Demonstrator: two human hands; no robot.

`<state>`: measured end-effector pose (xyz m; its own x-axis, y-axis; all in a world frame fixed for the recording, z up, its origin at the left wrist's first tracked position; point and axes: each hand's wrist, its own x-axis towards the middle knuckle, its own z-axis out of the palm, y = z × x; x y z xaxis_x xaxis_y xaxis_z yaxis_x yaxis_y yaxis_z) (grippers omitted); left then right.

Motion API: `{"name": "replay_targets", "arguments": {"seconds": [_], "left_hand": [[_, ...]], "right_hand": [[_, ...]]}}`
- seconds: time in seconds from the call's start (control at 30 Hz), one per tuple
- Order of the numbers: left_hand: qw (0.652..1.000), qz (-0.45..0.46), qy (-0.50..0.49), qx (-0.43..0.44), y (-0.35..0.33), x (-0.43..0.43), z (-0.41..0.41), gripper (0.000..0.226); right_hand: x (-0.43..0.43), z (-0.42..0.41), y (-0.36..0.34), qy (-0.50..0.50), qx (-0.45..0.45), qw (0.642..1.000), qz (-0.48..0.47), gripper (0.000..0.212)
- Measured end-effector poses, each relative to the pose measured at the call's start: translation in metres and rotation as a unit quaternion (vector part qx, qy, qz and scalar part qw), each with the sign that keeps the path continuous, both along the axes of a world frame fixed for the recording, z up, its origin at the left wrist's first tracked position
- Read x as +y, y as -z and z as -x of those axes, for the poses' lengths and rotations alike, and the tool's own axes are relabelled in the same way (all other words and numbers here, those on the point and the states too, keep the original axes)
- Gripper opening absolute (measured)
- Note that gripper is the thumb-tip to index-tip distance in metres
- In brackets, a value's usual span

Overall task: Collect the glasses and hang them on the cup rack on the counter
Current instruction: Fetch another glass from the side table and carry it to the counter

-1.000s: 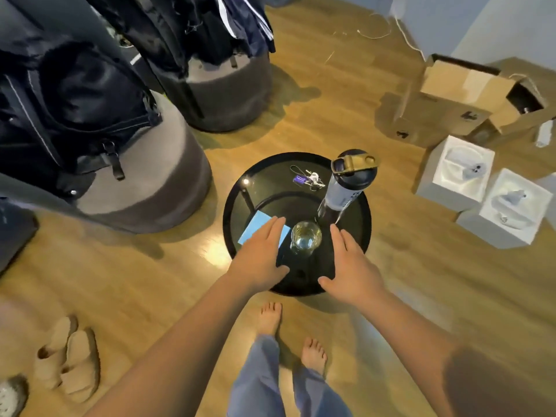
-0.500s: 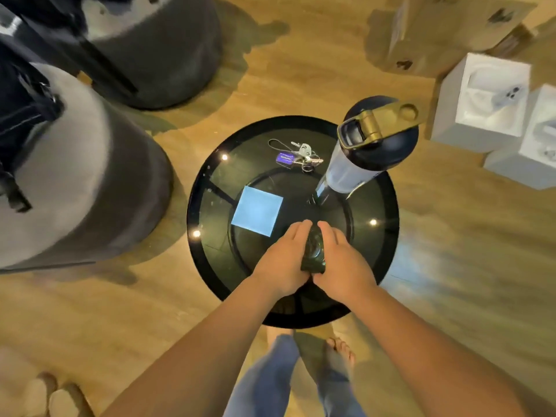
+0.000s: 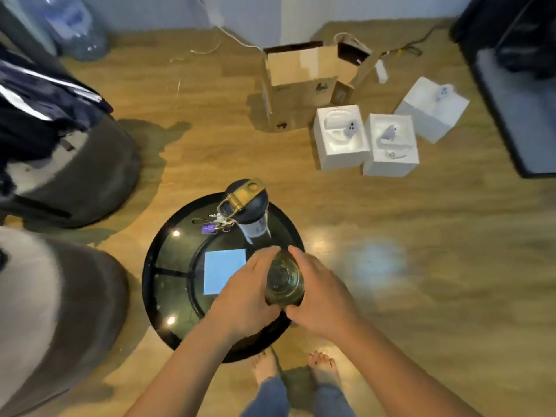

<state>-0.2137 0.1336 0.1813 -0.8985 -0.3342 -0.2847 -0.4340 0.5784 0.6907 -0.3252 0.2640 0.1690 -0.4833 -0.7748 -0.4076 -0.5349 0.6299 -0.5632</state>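
Head view: no readable writing; bottle label & purple key tag too blurred. Left hand & right hand clamped around a clear glass from both sides, fingers curled, over the near-right part of the round black desk. Glass base hidden by hands. Blue square lies left of it.

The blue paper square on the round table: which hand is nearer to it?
Left. The left hand sits right beside the blue paper square, overlapping its edge in view, while gripping the glass. The right hand is on the glass's far side.
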Motion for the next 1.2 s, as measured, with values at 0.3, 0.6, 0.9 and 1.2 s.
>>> {"name": "replay_targets", "arguments": {"seconds": [0.3, 0.6, 0.9, 1.2], "left_hand": [[0.974, 0.013, 0.195, 0.117, -0.170, 0.117, 0.114, 0.086], [0.946, 0.011, 0.281, 0.164, -0.235, 0.314, 0.206, 0.083], [0.895, -0.084, 0.408, 0.158, -0.269, 0.533, 0.318, 0.096], [0.818, -0.161, 0.535, 0.137, -0.264, 0.774, 0.466, 0.097]], "right_hand": [[0.155, 0.077, -0.170, 0.129, 0.083, 0.986, 0.060, 0.100], [0.369, 0.134, -0.247, 0.218, 0.120, 0.964, 0.095, 0.102], [0.596, 0.182, -0.282, 0.361, 0.180, 0.908, 0.115, 0.091], [0.814, 0.266, -0.282, 0.533, 0.212, 0.818, 0.054, 0.116]]}}
